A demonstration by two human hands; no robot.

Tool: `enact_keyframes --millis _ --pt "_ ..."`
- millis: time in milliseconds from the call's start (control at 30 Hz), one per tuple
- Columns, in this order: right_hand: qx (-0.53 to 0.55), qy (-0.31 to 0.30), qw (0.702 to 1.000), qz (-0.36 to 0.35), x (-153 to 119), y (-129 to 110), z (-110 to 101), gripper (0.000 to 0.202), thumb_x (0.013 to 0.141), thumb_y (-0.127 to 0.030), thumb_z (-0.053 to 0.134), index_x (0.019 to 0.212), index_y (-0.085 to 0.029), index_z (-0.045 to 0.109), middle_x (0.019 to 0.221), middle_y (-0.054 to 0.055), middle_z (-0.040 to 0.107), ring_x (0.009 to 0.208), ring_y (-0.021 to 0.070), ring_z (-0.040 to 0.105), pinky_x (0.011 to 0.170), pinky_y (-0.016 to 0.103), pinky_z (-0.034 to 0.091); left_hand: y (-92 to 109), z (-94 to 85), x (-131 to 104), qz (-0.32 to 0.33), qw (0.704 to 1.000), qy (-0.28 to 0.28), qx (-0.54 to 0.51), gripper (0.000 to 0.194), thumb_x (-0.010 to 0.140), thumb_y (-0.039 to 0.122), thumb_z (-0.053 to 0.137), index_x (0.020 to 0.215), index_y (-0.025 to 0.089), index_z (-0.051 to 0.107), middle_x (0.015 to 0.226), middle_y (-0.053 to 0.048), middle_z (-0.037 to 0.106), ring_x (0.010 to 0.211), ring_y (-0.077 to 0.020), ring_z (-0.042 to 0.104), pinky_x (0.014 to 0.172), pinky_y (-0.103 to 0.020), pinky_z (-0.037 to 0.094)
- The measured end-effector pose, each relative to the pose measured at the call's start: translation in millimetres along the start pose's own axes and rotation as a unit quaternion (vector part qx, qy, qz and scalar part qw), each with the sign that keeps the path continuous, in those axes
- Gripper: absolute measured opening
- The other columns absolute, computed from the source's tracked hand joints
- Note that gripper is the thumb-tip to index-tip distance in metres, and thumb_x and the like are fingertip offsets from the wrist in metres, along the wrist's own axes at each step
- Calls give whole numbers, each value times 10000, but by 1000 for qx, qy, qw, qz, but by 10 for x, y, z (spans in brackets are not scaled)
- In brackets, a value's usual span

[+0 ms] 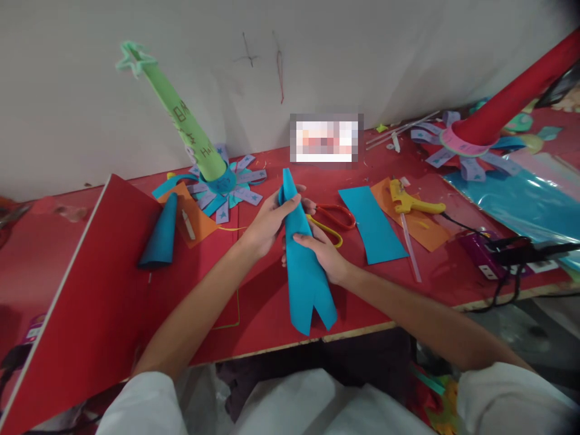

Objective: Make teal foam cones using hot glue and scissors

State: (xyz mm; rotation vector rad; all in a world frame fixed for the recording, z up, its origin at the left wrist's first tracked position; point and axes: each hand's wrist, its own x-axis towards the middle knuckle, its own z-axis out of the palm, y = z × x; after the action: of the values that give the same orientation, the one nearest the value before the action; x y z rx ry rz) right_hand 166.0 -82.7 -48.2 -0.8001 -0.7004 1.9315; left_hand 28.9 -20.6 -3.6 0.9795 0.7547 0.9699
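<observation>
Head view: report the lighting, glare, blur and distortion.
In the head view, the light is dim and shadows soft on the red table; in the head view, glare streaks the blue plastic, a pixelated block hides whatever is behind it, the top right corner darkens, and the left edge looks smeared, while the held blue paper is fairly clear.

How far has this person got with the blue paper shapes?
One blue cone already looks formed, off to the left. In hand, held by both the left hand and right hand, is a blue sheet, rolled narrow at the top. Closing it seems to remain: its bottom edges gape apart. A flat blue piece lies unrolled to the right; whether it is needed, I cannot tell.
</observation>
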Motion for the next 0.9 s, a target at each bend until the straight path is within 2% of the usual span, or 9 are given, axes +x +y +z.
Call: enact_keyframes --millis 100,233,333,400,467,600,667,800,900 --pt "6 11 1000 -1 1 -30 -1 473 805 -404 857 1130 -266 543 763 -25 740 625 238 760 601 412 680 -27 -28 10 -6 1000 -6 2 384 984 413 709 1276 166 684 1148 -130 795 1072 -267 760 879 -366 607" --pt "16 15 1000 -9 -2 -78 7 484 792 -406 853 1139 -270 544 754 -27 746 622 250 761 623 443 688 -20 -25 11 -17 1000 -10 1 391 1023 433 644 1305 168 695 1210 -140 790 1067 -269 762 790 -331 617" --pt "13 6 1000 -5 0 -79 -1 477 802 -436 851 1135 -263 557 778 -9 758 645 256 766 653 460 693 -13 -10 1 -19 1000 -3 17 411 1015 447 656 1312 167 700 1184 -139 793 961 -249 768 618 -269 572" --pt "10 11 1000 1 12 -53 -16 508 814 -481 847 1178 -262 568 804 9 765 687 272 773 666 475 692 -19 -1 -7 -24 999 2 36 439 1014 474 654 1336 177 690 1150 -133 794 832 -220 758 472 -233 474" --pt "2 19 1000 5 33 -16 -38 572 823 -541 836 1257 -276 574 866 30 775 764 292 780 693 491 689 -31 9 -13 -28 998 5 51 453 1017 496 647 1343 184 686 1105 -120 793 732 -190 731 413 -222 406" --pt "-85 25 995 -56 74 40 -84 567 848 -677 773 1272 -325 639 1105 60 761 1059 301 737 882 477 651 -31 11 1 -9 999 20 31 344 1048 399 614 1258 143 706 984 -98 781 807 -180 736 606 -240 554" --pt "-169 20 978 -118 78 36 -110 515 887 -757 689 1146 -311 689 1071 63 731 1086 288 691 908 446 613 1 -9 19 2 1000 29 9 291 1060 350 594 1211 133 714 939 -85 770 854 -181 743 739 -269 598" --pt "-340 34 911 -231 66 -51 -176 581 999 -782 495 797 -246 597 736 18 563 741 200 570 716 366 507 111 -94 56 17 997 73 -22 233 1063 302 582 1163 139 715 897 -61 751 811 -162 740 789 -281 607" --pt "-349 87 887 -289 92 -157 -230 516 1032 -719 508 847 -242 577 718 -10 523 638 152 493 616 321 428 144 -140 45 6 996 91 -20 222 1065 294 574 1161 142 705 875 -50 744 708 -140 719 685 -251 586"
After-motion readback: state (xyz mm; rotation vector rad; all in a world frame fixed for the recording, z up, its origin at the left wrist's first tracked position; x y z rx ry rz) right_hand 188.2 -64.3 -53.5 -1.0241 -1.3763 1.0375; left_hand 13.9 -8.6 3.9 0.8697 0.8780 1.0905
